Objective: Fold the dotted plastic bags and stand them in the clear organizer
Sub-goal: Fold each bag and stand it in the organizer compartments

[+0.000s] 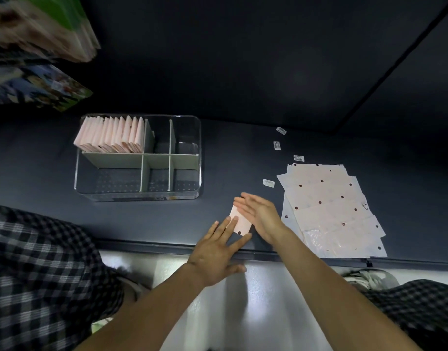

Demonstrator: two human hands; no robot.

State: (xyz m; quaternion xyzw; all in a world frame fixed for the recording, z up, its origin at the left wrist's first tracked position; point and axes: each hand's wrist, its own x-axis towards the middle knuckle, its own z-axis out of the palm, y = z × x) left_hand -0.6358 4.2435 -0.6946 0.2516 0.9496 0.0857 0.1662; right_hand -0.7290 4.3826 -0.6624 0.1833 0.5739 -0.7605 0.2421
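A small folded pink dotted bag (pixel 243 224) lies on the dark table near its front edge. My left hand (pixel 218 249) lies flat with straight fingers, its fingertips pressing the bag's near left edge. My right hand (pixel 258 214) is flat too, fingers straight, laid over the bag's right side. A loose pile of unfolded dotted bags (pixel 329 206) lies to the right. The clear organizer (pixel 190 193) stands at the left; several folded pink bags (pixel 111 135) stand upright in its back left compartment.
Several small white labels (pixel 268 183) lie scattered on the table between the organizer and the pile. Colourful packages (pixel 40 87) hang at the upper left. The table's front edge (pixel 141 245) runs just below my hands. Checked fabric fills the lower corners.
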